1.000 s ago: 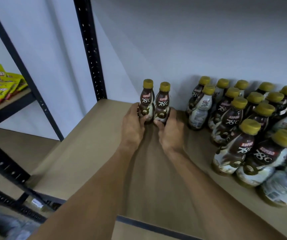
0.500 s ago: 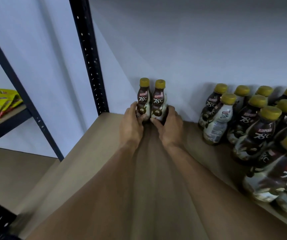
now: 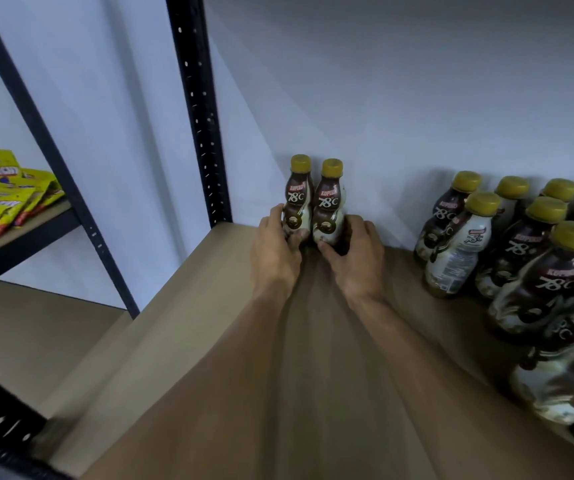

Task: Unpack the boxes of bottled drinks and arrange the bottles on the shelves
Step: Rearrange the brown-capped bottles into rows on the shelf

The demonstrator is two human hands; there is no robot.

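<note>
Just above the centre of the frame, a pair of drinks is standing upright at the back of the shelf, long axes running vertical. The left hand is closing its grip round the lower body of the left bottle. The right hand is doing the same on the right bottle. Each grip is therefore clamped on its own bottle, which is rising straight out of it towards the top of the frame.

The wall is lying directly behind the pair. Their bases are hidden by the hands, so they are probably resting on the shelf, though I cannot tell for certain.

The larger group of bottles is standing at the right of the frame, well apart from the pair, with bare shelf lying between. The right hand is the nearer one to that group. Any closing of the gap would, I judge, be running rightwards along the wall.

Both bottles are waisted and are wearing dark brown and cream sleeves. White "78°C" lettering is showing under a red brand name, and mustard yellow caps are topping them.

A black upright post is rising at upper centre-left, and yellow packets are lying at the left edge.
</note>
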